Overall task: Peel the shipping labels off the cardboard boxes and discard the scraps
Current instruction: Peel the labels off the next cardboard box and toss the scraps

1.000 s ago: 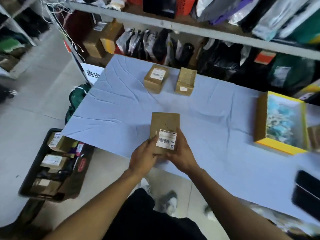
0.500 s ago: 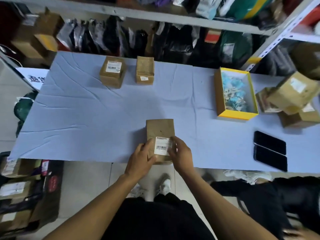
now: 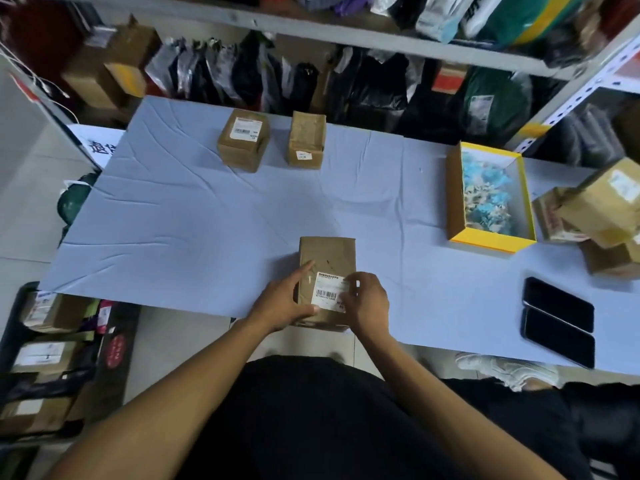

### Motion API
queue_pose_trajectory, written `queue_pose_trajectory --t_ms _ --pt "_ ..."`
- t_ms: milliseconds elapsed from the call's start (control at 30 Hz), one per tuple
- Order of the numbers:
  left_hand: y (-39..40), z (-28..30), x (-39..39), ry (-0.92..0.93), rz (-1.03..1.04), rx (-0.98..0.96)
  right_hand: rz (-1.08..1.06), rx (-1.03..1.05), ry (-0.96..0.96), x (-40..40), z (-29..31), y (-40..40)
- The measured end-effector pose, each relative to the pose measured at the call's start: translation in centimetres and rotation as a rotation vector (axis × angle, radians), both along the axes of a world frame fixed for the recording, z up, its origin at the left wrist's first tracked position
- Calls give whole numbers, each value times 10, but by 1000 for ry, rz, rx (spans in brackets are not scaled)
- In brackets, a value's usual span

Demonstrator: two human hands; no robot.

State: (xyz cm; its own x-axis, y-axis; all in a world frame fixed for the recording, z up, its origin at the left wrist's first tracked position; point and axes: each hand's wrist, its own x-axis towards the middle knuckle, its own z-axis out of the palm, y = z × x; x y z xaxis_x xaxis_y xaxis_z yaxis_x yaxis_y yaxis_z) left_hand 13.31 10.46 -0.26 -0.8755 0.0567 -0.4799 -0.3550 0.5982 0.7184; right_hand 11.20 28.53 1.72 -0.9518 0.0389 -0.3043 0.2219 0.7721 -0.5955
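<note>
A small brown cardboard box (image 3: 327, 258) lies at the near edge of the blue-covered table (image 3: 194, 220). A white barcode shipping label (image 3: 327, 295) is stuck on its near half. My left hand (image 3: 284, 303) grips the box's left side, thumb on top. My right hand (image 3: 369, 303) rests at the label's right edge, fingertips pinching its upper right corner. Two more cardboard boxes stand at the far side: one with a large label (image 3: 244, 140), one with a small sticker (image 3: 306, 138).
A yellow-rimmed open box (image 3: 491, 242) holding blue and white scraps sits to the right. Stacked labelled boxes (image 3: 599, 216) lie at the far right, two dark phones (image 3: 557, 320) near the front right. A black crate with parcels (image 3: 45, 344) stands on the floor, left. Shelves of bagged goods stand behind.
The view has swung right and down, so the box now lies lower on the table's near edge. My right hand's fingertips moved up to the label's right corner; my left hand keeps its grip.
</note>
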Motion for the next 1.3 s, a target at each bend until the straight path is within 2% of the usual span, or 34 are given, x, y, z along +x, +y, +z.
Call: queue_pose_trajectory --t_ms 133,267,400,667,867,1033,1133,1300 --pt "0 3 -1 -6 -12 18 -3 -44 -61 -2 2 1" --pt "0 2 -2 -18 -19 30 -46 -112 -44 -4 1 3" --pt "1 1 -1 -22 -24 22 0 -67 -9 -3 -2 3" --pt "0 3 0 -22 -18 36 -143 -92 -12 -14 -4 -5" --pt "-1 5 0 -16 -18 32 -82 -115 -2 -15 -5 -3" --pt "-1 4 1 -40 -17 48 -86 -228 62 -7 -9 3" --pt "0 6 0 -49 -46 36 -71 -171 28 -8 -11 3" --pt "3 5 0 -16 -91 -48 22 -93 97 -13 -12 5"
